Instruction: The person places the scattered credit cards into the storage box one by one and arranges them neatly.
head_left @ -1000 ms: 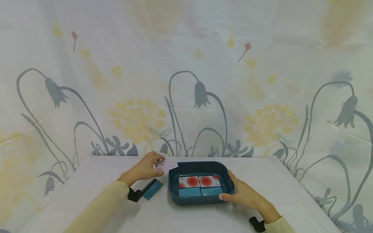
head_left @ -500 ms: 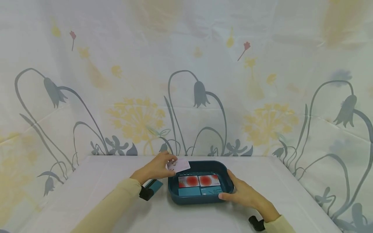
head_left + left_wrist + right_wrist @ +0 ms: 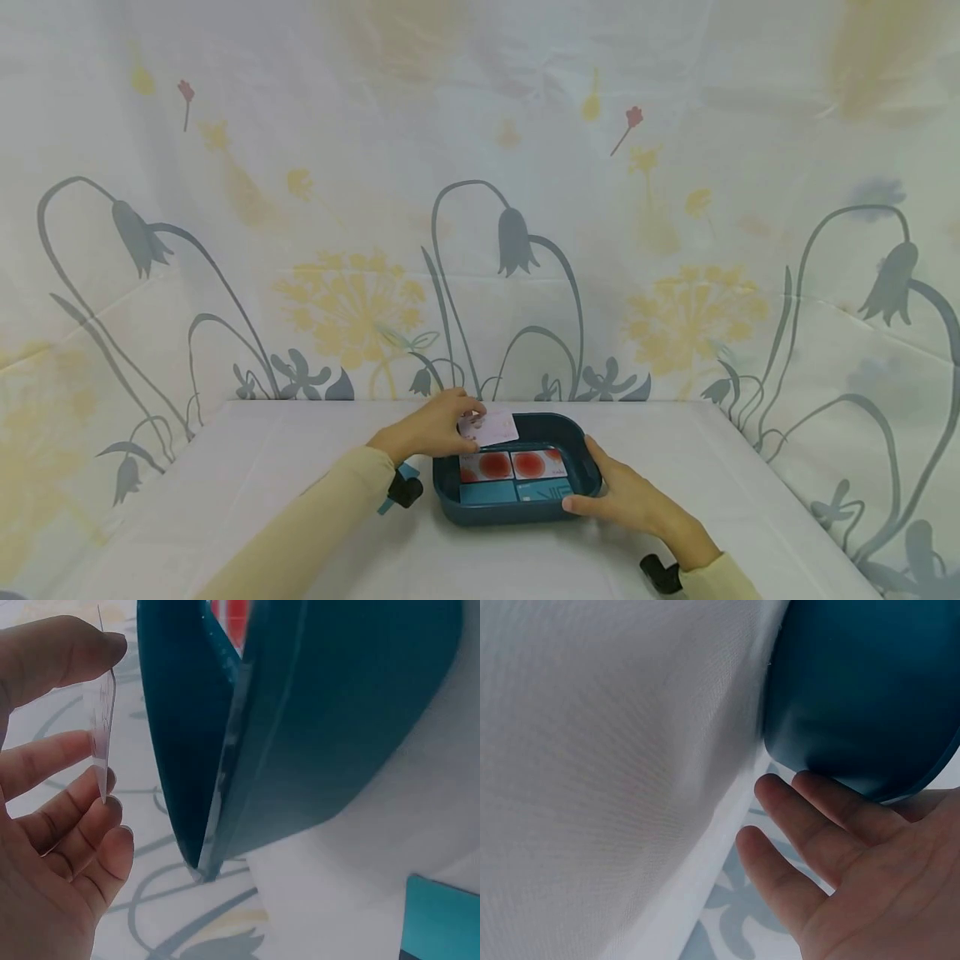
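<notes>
A pale card with a faint pinkish print is pinched between the thumb and fingers of my left hand. It hovers over the back left of a dark teal tray; the left wrist view shows it edge-on, apart from the tray wall. Inside the tray lie two white cards with red discs, the left one beside the right one. In front of them are two teal cards, one plain and one with large lettering. My right hand holds the tray's right end, thumb at the front rim, fingers along the outside.
Another teal card with a dark stripe lies on the white table left of the tray, mostly hidden by the left wrist in the head view. A flower-patterned curtain hangs along the table's back edge. Dark wrist cameras sit under both wrists.
My left hand has moved right with the pale card, from beside the tray's left rim to over its back part. The tray and my right hand stay in place.
</notes>
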A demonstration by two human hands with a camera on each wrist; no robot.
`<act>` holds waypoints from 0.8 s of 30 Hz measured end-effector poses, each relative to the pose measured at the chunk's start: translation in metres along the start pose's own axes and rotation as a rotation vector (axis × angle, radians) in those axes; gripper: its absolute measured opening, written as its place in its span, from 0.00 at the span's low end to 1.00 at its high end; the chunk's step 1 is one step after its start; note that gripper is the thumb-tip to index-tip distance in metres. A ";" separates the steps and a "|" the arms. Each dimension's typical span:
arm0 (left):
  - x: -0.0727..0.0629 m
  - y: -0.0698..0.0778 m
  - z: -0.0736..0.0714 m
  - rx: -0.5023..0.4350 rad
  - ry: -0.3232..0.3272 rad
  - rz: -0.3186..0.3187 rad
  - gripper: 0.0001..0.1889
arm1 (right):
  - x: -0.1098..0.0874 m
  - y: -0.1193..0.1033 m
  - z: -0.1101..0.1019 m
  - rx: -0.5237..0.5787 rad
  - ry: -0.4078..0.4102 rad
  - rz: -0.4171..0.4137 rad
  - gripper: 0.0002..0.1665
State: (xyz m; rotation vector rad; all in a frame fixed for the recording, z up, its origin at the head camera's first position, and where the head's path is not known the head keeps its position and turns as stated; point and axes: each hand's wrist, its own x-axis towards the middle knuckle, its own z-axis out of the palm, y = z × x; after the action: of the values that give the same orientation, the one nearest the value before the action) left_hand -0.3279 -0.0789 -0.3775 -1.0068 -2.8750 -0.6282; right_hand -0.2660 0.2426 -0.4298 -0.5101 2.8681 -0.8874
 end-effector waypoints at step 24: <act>0.044 0.028 0.016 0.046 -0.140 0.018 0.26 | 0.000 0.001 0.000 0.009 -0.007 0.009 0.64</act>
State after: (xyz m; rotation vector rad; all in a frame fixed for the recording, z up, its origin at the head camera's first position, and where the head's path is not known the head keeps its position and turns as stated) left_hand -0.3445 -0.0267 -0.3752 -1.1114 -2.9806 -0.5067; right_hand -0.2665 0.2430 -0.4307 -0.4975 2.8564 -0.8950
